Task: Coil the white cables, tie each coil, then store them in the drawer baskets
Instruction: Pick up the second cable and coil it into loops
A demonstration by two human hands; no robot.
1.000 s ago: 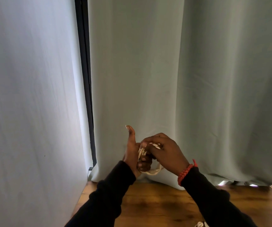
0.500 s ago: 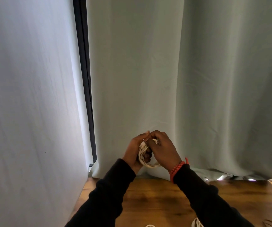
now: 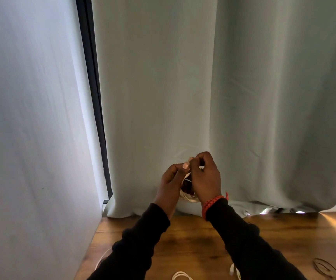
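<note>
Nearest, at 6 o'clock on the wood bench (image 3: pixel 183 239): a loose white cable (image 3: pixel 181 275) curls at the bottom edge, and a 2nd cable end w/ plug (image 3: pixel 232 270) lies just right of it, approx 5 o'clock. Neither looks coiled or tied yet. Faint thin loops (image 3: pixel 326 267) sit at far 4 o'clock, too dim to name.

Above the bench, mid-frame, both hands are held up w/ a small white coil (image 3: pixel 189 198) between them. Left hand (image 3: pixel 170 184) has its fingers curled round the coil's side, thumb up by the top. Right hand (image 3: pixel 205 176), red bracelet (image 3: pixel 213 205) at the wrist, pinches something at the coil's top, prob. the cable's tail.

Step in hand, by my read: tying this coil, i.e. wrapping/tucking the tail. Next move needs a snug pull w/o letting the loops spring apart.

Behind, 12 o'clock: pale curtain (image 3: pixel 223 98). No drawer baskets in view.
</note>
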